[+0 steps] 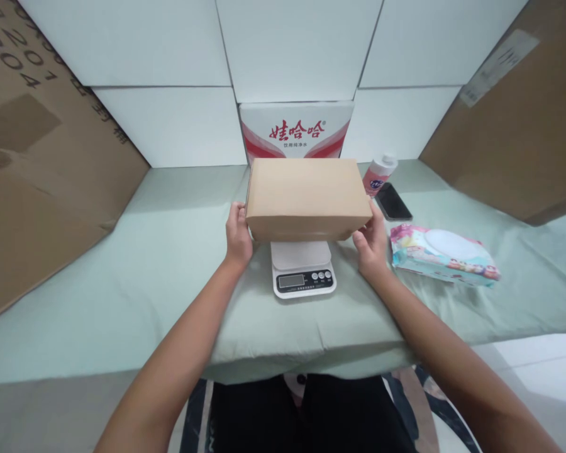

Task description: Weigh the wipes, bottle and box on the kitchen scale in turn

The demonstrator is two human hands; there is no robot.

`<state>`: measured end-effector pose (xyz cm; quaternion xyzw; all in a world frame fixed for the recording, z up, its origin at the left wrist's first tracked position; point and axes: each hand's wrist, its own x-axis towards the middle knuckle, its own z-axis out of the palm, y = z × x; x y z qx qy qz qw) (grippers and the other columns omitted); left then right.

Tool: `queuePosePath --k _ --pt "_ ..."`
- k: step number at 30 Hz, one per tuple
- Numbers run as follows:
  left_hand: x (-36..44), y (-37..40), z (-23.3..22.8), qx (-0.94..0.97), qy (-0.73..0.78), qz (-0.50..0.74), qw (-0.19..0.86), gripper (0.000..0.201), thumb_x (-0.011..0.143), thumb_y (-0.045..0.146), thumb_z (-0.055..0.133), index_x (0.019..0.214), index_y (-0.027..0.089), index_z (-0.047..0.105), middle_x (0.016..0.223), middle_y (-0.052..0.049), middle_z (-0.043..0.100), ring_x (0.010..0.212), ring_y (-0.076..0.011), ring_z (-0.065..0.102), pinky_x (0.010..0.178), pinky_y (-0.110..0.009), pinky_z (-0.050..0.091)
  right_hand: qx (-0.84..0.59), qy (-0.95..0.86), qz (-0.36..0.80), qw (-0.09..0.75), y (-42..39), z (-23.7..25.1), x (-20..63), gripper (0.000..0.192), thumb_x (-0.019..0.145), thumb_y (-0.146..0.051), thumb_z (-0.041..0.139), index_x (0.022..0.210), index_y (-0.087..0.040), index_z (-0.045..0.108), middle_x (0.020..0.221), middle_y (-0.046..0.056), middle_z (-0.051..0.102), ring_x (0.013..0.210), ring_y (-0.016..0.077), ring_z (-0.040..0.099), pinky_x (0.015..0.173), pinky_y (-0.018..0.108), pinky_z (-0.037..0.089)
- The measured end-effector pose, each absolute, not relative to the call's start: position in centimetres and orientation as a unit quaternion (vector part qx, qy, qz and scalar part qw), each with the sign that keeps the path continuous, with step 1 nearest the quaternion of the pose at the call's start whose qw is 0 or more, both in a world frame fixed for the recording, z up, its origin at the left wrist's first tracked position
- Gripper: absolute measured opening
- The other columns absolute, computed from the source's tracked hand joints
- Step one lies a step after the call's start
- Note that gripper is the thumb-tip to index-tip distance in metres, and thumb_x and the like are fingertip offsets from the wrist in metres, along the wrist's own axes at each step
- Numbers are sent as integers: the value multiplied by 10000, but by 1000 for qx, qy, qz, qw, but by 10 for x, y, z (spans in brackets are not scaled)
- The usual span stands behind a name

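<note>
A brown cardboard box (307, 189) is held level between both hands, over the rear part of a white kitchen scale (304, 270). My left hand (239, 234) grips the box's left end, with the fingers partly behind it. At the lower right corner, my right hand (372, 242) is closed on the box, thumb toward me. The scale's platform is partly covered by the box, and whether the two touch I cannot tell. The scale's display and its row of round buttons face me; no digits are readable.
Behind stands a white and red carton (297, 129) against the tiled wall. To the right are a pink and white bottle (380, 173), a black phone (393, 202) and a wipes pack (443, 255). Large cardboard panels flank the green cloth (170, 283) at left (42, 182) and right (514, 138).
</note>
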<state>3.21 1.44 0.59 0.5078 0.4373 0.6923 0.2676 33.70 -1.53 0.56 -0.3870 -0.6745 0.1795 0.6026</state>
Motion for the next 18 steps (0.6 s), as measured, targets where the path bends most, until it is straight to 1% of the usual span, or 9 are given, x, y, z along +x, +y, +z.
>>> queuePosePath --k 2,3,5,7,9,11,13,15,18 --pt "31 14 7 518 433 692 255 563 951 786 526 917 235 634 844 -16 610 806 -166 570 764 -290 476 -399 -680 190 586 -10 17 333 794 941 -677 637 1629 -360 401 1693 113 450 1521 332 507 1076 487 604" --pt "31 14 8 521 428 694 253 579 965 790 493 996 237 664 940 -39 662 898 -178 619 821 -297 506 -403 -682 196 579 -6 23 331 810 944 -686 627 1647 -370 376 1723 108 413 1544 336 484 1105 502 591" --pt "30 13 9 537 408 689 266 633 989 790 428 1204 253 684 1219 -93 714 1164 -216 665 973 -333 541 -411 -685 207 565 9 36 326 831 953 -713 592 1674 -399 324 1755 87 372 1558 342 469 1160 541 558" --pt "30 15 8 557 384 675 295 684 1005 782 386 1408 283 624 1500 -111 642 1433 -249 583 1154 -379 498 -414 -690 223 550 30 43 319 872 949 -747 561 1700 -442 240 1776 52 345 1551 342 479 1209 581 516" --pt "29 22 3 567 373 652 338 732 1006 786 368 1535 311 540 1676 -89 514 1597 -259 438 1299 -409 379 -409 -690 236 548 54 39 309 939 933 -785 538 1716 -467 129 1796 21 309 1567 335 465 1256 608 462" --pt "27 33 -4 566 376 629 377 791 979 819 382 1595 333 485 1765 -48 394 1678 -261 290 1374 -424 254 -401 -685 243 558 74 27 299 1007 911 -824 514 1725 -453 50 1803 10 294 1613 323 413 1301 620 399" --pt "23 46 -11 563 386 611 401 859 935 872 395 1609 345 473 1791 -16 338 1707 -262 187 1401 -438 166 -400 -672 257 568 88 11 289 1056 886 -865 488 1731 -422 34 1790 17 328 1635 310 388 1327 616 363" --pt "20 57 -16 563 391 595 420 899 911 907 379 1605 345 481 1788 0 345 1712 -266 153 1407 -449 125 -404 -651 279 579 94 -3 281 1079 864 -894 478 1732 -412 56 1767 9 373 1622 295 414 1336 587 371" --pt "18 65 -18 557 401 576 445 844 966 866 304 1597 336 484 1759 9 402 1706 -278 179 1400 -472 148 -401 -630 299 594 96 -14 279 1014 870 -870 521 1713 -475 120 1757 -66 380 1605 249 435 1332 506 408"
